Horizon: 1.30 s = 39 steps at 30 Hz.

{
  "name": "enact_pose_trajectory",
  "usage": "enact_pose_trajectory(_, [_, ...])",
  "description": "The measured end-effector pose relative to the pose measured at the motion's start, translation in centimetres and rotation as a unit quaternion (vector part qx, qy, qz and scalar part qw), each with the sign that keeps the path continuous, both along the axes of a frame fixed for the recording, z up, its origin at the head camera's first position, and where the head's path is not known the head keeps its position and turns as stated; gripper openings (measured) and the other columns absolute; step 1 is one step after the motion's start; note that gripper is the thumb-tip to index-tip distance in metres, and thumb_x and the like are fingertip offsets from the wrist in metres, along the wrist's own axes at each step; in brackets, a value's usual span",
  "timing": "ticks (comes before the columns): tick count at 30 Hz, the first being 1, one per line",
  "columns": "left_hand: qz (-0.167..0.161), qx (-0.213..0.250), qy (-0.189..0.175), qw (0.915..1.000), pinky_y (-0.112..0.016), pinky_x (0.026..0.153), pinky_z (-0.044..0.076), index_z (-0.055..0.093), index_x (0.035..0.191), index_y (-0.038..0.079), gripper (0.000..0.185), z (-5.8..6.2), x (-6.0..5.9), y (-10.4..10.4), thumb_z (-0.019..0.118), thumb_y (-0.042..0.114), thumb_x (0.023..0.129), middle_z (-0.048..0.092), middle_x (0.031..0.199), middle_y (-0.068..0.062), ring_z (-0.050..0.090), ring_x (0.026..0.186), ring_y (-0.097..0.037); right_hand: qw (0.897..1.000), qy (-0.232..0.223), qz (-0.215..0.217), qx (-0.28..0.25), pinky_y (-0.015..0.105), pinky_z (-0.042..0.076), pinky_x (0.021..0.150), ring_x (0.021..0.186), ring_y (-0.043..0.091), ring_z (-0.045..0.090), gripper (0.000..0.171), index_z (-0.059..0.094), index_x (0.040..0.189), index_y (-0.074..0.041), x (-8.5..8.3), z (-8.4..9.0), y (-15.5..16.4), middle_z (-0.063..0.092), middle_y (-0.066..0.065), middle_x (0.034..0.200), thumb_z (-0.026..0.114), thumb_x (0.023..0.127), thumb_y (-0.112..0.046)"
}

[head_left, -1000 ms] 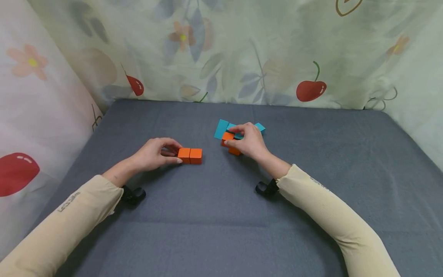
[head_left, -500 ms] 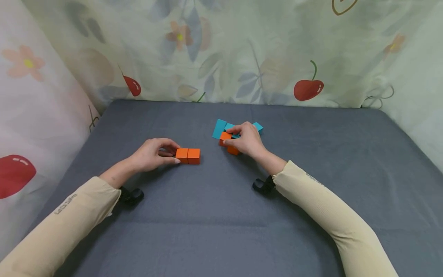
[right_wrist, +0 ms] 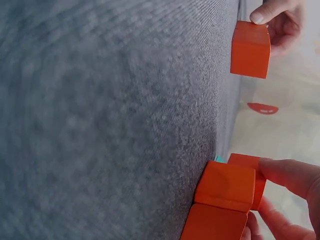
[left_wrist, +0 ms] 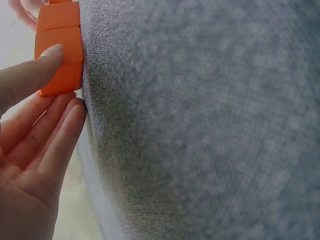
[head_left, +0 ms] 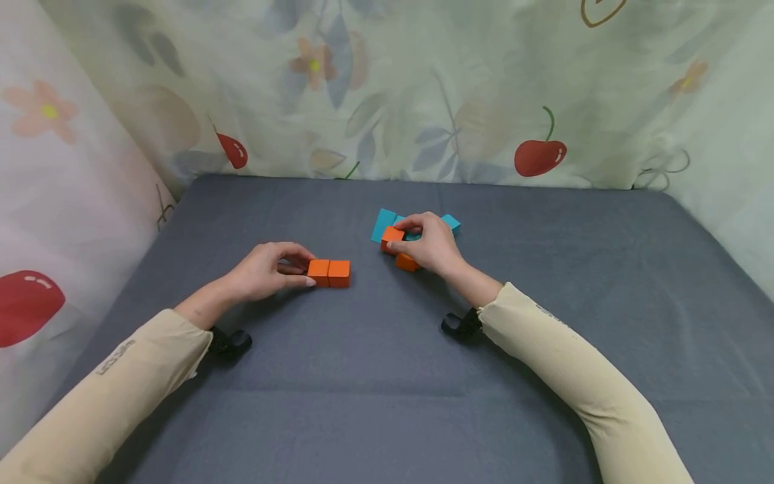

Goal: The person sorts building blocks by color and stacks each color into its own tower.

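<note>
So the person is working with little blocks on the grey surface [head_left: 387, 376], and the job looks only partly done. The left hand [head_left: 263, 270] is resting beside two orange blocks [head_left: 329, 273] that are sitting side by side and touching, like the start of a row. Its fingers are lying fairly straight, with one fingertip [left_wrist: 50, 52] pressing on the near block, so its grip is loose and is not wrapping around anything. The right hand [head_left: 431, 245] is curling over a small pile well apart from that pair. Its grip is pinching an orange block [head_left: 392, 236] between thumb and fingers, and another orange block [head_left: 407, 263] is peeking out under the hand. In the right wrist view these orange blocks are looking stacked, one on top of the other. Some blue blocks [head_left: 384, 224] are lying just behind the hand, touching the pile, and it is hard to tell how many there are because the hand is hiding part of them. My guess is that two orange blocks are already sorted out, and that the orange ones in the pile are not yet joining them. The blue blocks are looking untouched for now.
</note>
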<state>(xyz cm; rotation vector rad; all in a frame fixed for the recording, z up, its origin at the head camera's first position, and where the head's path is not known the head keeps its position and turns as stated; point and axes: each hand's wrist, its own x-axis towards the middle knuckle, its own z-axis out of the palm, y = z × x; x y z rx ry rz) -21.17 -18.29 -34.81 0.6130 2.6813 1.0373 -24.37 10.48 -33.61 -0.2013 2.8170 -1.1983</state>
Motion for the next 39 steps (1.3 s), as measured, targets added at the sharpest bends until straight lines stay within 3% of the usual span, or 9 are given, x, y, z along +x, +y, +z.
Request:
enact_pose_trajectory(14, [0.002, 0.006, -0.006, 1.0, -0.041, 0.093, 0.053, 0.062, 0.119, -0.001, 0.037, 0.0, 0.0, 0.0, 0.072, 0.008, 0.085, 0.062, 0.114, -0.018, 0.062, 0.107, -0.03, 0.997, 0.014, 0.021, -0.069, 0.033, 0.053, 0.089, 0.104, 0.024, 0.064, 0.039, 0.061, 0.117, -0.006, 0.4, 0.2, -0.8, 0.064, 0.011, 0.117, 0.075, 0.083, -0.018])
enact_pose_trajectory(26, [0.001, 0.007, -0.001, 1.0, -0.041, 0.093, 0.053, 0.062, 0.118, -0.001, 0.036, 0.0, -0.1, 0.0, 0.073, 0.008, 0.084, 0.062, 0.114, -0.018, 0.062, 0.107, -0.03, 0.993, 0.031, 0.029, -0.111, 0.031, 0.053, 0.091, 0.104, 0.023, 0.064, 0.038, 0.059, 0.118, -0.006, 0.8, 0.2, -1.1, 0.064, 0.01, 0.115, 0.074, 0.085, -0.018])
enact_pose_trajectory(39, [0.001, 0.004, -0.002, 1.0, -0.042, 0.094, 0.053, 0.062, 0.118, -0.001, 0.036, -0.1, -0.1, 0.0, 0.072, 0.009, 0.085, 0.062, 0.113, -0.018, 0.062, 0.107, -0.03, 0.984, 0.051, 0.073, -0.157, 0.031, 0.053, 0.09, 0.099, 0.022, 0.064, 0.037, 0.061, 0.119, -0.007, 1.0, 0.0, -1.8, 0.065, 0.01, 0.112, 0.073, 0.086, -0.019])
